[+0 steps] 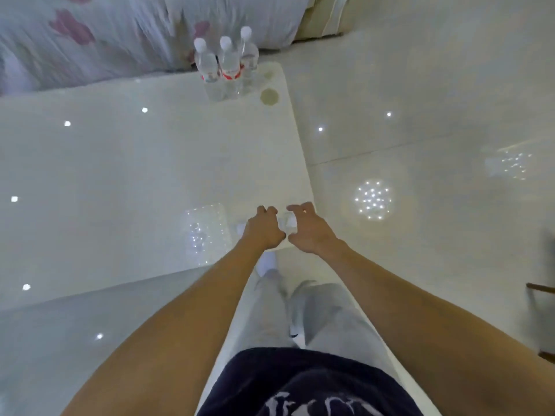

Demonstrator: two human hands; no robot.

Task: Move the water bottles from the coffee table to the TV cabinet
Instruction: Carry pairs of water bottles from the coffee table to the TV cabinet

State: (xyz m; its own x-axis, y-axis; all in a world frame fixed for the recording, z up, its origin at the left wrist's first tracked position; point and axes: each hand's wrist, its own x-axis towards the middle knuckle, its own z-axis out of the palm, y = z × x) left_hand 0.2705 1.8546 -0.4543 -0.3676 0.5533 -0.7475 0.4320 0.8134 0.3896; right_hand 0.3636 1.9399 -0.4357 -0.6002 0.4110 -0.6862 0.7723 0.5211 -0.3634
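Observation:
Three clear water bottles (227, 67) with white caps and red labels stand close together at the far right corner of the glossy white coffee table (135, 181). My left hand (264, 229) and my right hand (310, 231) hover side by side over the table's near right corner. A small clear, whitish object that looks like a water bottle (286, 224) sits between them, with my right thumb and fingers curled around it. My left fingers are curled too, and a white patch shows at that hand's left edge. What it holds is hidden.
A sofa (99, 34) under a white cover with pink flowers runs behind the table. Shiny white floor tiles (420, 130) spread to the right. A dark chair edge (543, 289) shows at the right border. My legs in grey trousers stand beside the table's near corner.

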